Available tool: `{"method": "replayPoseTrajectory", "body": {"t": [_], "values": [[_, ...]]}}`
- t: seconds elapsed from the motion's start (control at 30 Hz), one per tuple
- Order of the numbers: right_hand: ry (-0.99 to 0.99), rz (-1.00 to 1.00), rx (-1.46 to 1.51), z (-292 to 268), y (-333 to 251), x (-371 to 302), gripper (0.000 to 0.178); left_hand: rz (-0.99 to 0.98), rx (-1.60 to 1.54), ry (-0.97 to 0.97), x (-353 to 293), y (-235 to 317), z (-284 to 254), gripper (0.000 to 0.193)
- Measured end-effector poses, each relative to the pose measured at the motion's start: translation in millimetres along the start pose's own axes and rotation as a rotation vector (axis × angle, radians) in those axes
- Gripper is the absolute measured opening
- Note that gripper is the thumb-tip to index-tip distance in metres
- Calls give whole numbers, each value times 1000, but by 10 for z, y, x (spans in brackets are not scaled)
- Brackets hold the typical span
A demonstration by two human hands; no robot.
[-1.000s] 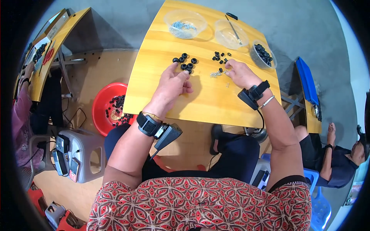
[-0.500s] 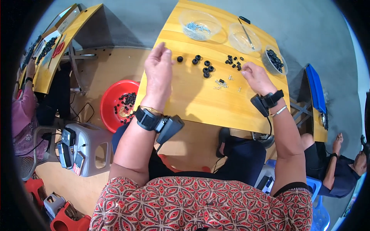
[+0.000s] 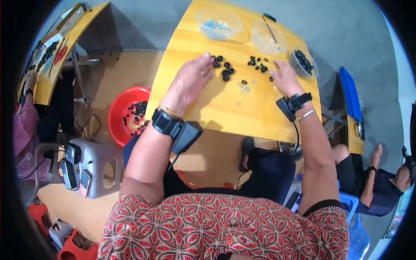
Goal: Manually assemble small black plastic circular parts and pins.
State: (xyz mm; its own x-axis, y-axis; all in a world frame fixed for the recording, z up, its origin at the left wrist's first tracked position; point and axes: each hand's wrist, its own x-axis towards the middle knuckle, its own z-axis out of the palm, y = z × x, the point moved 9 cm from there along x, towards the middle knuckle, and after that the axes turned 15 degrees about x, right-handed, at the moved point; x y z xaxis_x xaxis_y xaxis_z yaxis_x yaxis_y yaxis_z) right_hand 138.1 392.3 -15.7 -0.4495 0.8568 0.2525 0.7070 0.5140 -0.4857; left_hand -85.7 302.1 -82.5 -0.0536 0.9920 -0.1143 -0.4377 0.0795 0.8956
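On the yellow wooden table [image 3: 195,117], my left hand [image 3: 190,82] rests with its fingers stretched out. Its fingertips touch or nearly touch a cluster of round black knob-like parts [image 3: 226,71]. My right hand [image 3: 286,79] is at the table's right side, thumb and fingers apart, beside a loose group of small black pieces [image 3: 258,64]. One small black piece [image 3: 271,79] lies just by its thumb. Between the hands is a little pile of silvery screws [image 3: 245,89] with a small black piece at its edge. Nothing shows held in either hand.
A clear bowl of screws [image 3: 212,34], a clear shallow bowl [image 3: 255,41] with a thin tool across it, and a tub of black parts [image 3: 295,65] stand farther back. Left on the floor is a red basin [image 3: 116,110]. People sit at tables on both sides.
My left hand has moved right and come down against the black round parts; the stray one now sits with the cluster. My right hand's fingers have spread beside the small black pieces.
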Motion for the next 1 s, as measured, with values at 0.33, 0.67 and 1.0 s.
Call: {"method": "replayPoseTrajectory", "body": {"t": [0.33,0.67,1.0], "values": [[-313,-287,202,619,-1236,-834,17,-33,-98,89,-71,-71,-69,48],[-236,-12,548,445,-671,-644,4,-105,113,46,-240,-74,-46,25],[-392,538,991,514,-379,-240,10,-169,201,25,-260,-80,-73,25]]}}
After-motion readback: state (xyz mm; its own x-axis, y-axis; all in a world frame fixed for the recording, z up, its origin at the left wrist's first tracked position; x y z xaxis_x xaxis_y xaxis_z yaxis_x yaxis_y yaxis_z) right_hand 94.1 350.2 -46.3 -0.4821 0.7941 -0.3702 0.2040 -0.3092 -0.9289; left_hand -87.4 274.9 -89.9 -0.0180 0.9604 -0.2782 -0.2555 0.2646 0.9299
